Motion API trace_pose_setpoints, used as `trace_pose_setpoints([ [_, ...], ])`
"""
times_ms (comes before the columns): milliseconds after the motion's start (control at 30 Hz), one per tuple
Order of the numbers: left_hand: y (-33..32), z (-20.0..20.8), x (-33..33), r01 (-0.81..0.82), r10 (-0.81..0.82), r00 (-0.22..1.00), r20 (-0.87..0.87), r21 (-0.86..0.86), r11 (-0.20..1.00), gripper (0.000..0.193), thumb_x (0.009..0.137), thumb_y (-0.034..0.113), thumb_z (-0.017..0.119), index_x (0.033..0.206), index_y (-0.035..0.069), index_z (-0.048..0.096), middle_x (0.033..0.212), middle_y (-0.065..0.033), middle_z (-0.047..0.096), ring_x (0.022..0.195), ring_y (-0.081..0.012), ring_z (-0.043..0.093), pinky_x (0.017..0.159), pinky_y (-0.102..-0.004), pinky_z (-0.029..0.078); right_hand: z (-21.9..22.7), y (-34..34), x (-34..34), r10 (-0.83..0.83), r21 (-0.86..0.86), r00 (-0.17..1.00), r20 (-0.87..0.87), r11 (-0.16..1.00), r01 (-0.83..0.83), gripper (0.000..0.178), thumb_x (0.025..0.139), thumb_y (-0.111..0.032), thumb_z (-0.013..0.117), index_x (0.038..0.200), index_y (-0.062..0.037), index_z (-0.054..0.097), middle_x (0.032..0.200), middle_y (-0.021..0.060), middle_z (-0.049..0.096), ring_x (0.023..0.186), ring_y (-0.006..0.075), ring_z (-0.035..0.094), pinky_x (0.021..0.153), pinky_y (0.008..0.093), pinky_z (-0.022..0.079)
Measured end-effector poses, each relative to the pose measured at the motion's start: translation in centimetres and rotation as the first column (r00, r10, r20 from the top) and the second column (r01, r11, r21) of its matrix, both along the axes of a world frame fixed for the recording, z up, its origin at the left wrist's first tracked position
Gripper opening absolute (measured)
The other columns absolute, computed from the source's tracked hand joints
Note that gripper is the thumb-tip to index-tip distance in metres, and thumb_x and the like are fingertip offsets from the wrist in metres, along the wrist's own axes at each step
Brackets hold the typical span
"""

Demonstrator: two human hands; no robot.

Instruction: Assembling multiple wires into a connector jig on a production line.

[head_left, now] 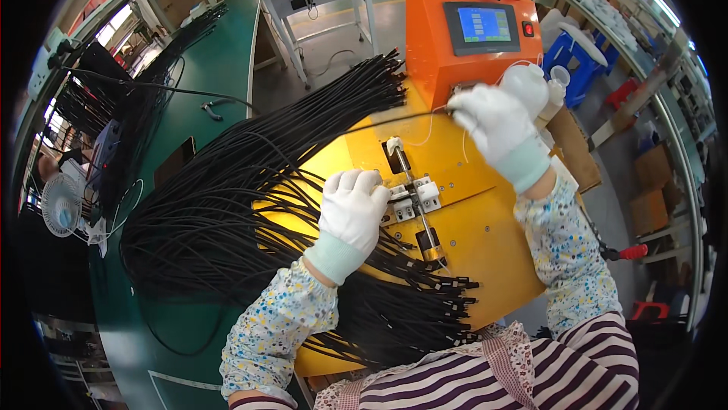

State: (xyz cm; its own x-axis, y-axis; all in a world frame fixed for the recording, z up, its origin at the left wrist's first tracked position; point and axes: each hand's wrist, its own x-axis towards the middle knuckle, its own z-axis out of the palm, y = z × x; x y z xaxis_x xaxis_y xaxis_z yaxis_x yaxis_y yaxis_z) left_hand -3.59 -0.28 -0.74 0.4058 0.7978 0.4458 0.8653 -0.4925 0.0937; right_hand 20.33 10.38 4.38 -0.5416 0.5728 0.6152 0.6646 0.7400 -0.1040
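Observation:
My right hand, in a white glove, is raised beside the orange machine. Its fingers pinch the end of a black cable that runs left toward the big bundle. My left hand, also gloved, is curled closed at the left side of a small clamp fixture with white blocks and metal rods. What its fingers hold is hidden. The fixture sits on a yellow plate. Black cables lie in a thick looped bundle left of and beneath my left hand, their plug ends near my body.
The orange machine with a lit screen stands at the back of the plate. White plastic bottles are beside it. Cutters lie on the green table. A small fan stands far left, and a red-handled tool is at right.

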Motion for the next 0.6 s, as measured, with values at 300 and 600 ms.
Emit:
trace_pose_setpoints([
  [300, -2.1, 4.4, 4.3, 0.182, 0.064, 0.825, 0.562, -0.371, 0.911, 0.032, 0.078, 0.012, 0.073, 0.107, 0.003, 0.064, 0.109, -0.0130, 0.065, 0.102, -0.0282, 0.062, 0.090, -0.0356, 0.048, -3.3, -6.7, -1.2, 0.438, -0.327, 0.866, -0.241, 0.804, -0.497, 0.012, 0.084, -0.009, 0.064, 0.096, -0.0060, 0.065, 0.083, 0.0129, 0.063, 0.078, 0.0328, 0.063, 0.070, 0.0400, 0.052],
  [600, 0.0, -0.5, 4.1, 0.105, 0.089, 0.827, 0.555, -0.307, 0.946, 0.025, 0.086, 0.009, 0.067, 0.109, 0.001, 0.066, 0.085, -0.0113, 0.067, 0.074, -0.0270, 0.066, 0.070, -0.0306, 0.053, -4.7, -4.6, 1.0, 0.139, -0.680, 0.937, -0.321, 0.654, -0.330, 0.015, 0.082, -0.013, 0.067, 0.096, -0.0077, 0.065, 0.083, 0.0094, 0.063, 0.078, 0.0300, 0.062, 0.070, 0.0396, 0.050],
])
